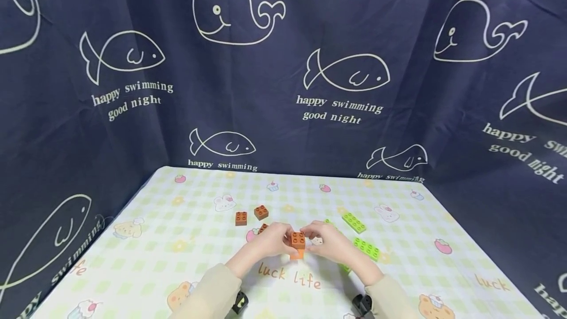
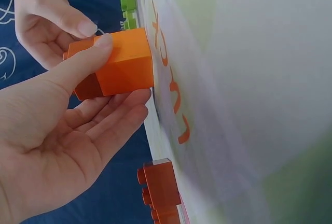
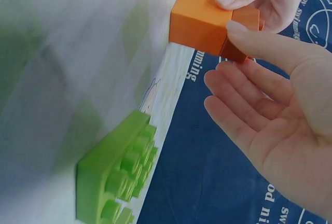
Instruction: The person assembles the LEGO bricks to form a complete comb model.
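Note:
A brown toy brick with studs on top sits on a taller orange block, and the orange block stands on the tablecloth. From the left, my left hand pinches the stack, its thumb lying across the side of the orange block near the seam. On the other side my right hand holds the brown brick between thumb and index finger. The other right fingers are loosely extended in the right wrist view. Whether the two pieces are fully pressed together is unclear.
Left of the stack lie brown bricks, one partly behind my left hand. Several long green bricks lie to the right, some partly covered by my right arm. The patterned tablecloth ends at a dark curtain behind.

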Action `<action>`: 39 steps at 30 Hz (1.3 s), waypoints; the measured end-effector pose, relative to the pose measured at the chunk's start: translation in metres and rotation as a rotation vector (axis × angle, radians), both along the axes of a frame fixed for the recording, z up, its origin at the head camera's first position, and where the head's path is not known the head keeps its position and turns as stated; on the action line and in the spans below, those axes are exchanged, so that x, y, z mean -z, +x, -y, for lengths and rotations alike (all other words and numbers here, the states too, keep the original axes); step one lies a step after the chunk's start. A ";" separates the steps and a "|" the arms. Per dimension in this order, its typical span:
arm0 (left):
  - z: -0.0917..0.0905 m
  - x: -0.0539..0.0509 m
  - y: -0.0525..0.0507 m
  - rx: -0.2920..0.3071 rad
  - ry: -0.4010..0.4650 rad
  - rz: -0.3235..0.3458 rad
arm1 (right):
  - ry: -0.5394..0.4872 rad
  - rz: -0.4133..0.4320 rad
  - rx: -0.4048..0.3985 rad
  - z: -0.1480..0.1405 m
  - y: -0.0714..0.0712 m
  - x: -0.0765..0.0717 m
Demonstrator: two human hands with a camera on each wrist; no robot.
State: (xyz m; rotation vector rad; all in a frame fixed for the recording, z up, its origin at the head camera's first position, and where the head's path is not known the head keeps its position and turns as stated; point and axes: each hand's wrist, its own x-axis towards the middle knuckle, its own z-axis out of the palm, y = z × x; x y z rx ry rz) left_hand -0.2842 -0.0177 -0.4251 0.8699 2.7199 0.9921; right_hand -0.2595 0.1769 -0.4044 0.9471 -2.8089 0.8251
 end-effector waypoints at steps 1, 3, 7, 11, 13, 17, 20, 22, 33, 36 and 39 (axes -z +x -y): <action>0.000 -0.001 0.000 -0.001 -0.003 0.002 | 0.000 -0.004 0.003 -0.001 0.000 0.000; -0.001 -0.003 -0.002 0.001 -0.013 -0.008 | 0.005 -0.018 0.012 -0.004 -0.001 -0.001; -0.001 -0.005 -0.003 -0.003 -0.029 -0.007 | 0.008 -0.031 0.038 -0.009 -0.001 -0.001; 0.000 -0.007 -0.001 -0.017 -0.034 0.018 | 0.005 -0.034 0.067 -0.013 -0.001 -0.001; 0.001 -0.007 0.000 -0.023 -0.034 0.020 | 0.004 -0.048 0.074 -0.014 -0.001 -0.001; 0.003 -0.005 0.001 -0.024 -0.028 0.019 | 0.001 -0.062 0.087 -0.018 0.000 0.000; 0.003 -0.003 0.001 -0.018 -0.027 0.021 | 0.006 -0.070 0.117 -0.021 0.003 0.001; 0.003 -0.002 0.001 -0.017 -0.027 0.023 | 0.009 -0.076 0.140 -0.023 0.004 0.003; 0.000 -0.002 0.005 -0.012 -0.026 0.022 | 0.022 -0.037 0.217 -0.040 0.011 0.006; 0.000 -0.002 0.005 -0.013 -0.028 0.015 | 0.028 -0.028 0.232 -0.043 0.012 0.007; -0.001 -0.003 0.005 -0.011 -0.027 0.013 | 0.036 -0.025 0.241 -0.046 0.014 0.007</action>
